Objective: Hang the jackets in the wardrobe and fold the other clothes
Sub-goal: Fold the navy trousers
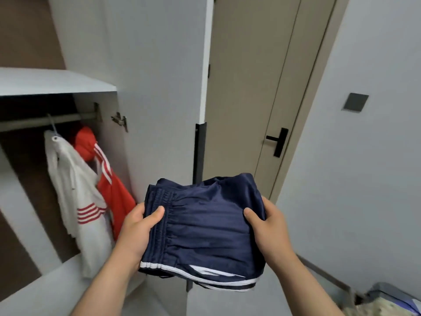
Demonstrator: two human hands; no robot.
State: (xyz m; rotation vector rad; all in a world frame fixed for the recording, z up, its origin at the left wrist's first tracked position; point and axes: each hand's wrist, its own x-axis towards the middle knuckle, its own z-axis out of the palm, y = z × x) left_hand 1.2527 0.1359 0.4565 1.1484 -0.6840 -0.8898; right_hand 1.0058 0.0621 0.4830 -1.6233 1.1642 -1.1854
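Head view — left grip (136,229), right grip (270,226) both clasp one folded shorts (205,224); white jacket (75,190), red jacket (117,192) — two hung.

The folded navy-blue shiny fabric garment (205,224) is dark blue all over, with thin white stripes along its lower edges and a slanted white mark near the hem. The white hanging jacket (75,190) carries a band of red stripes across its sleeve. The red hanging jacket (114,188) beside it has white stripes down its shoulder. The flat wardrobe door (159,87) is pale grey with a black edge strip (198,151), and the wardrobe's inner back panel (25,142) is brown. The tall room door (246,87) is beige with a black lever handle (278,142). The plain wall (364,179) is whitish grey and bears a dark grey square plate (355,101).
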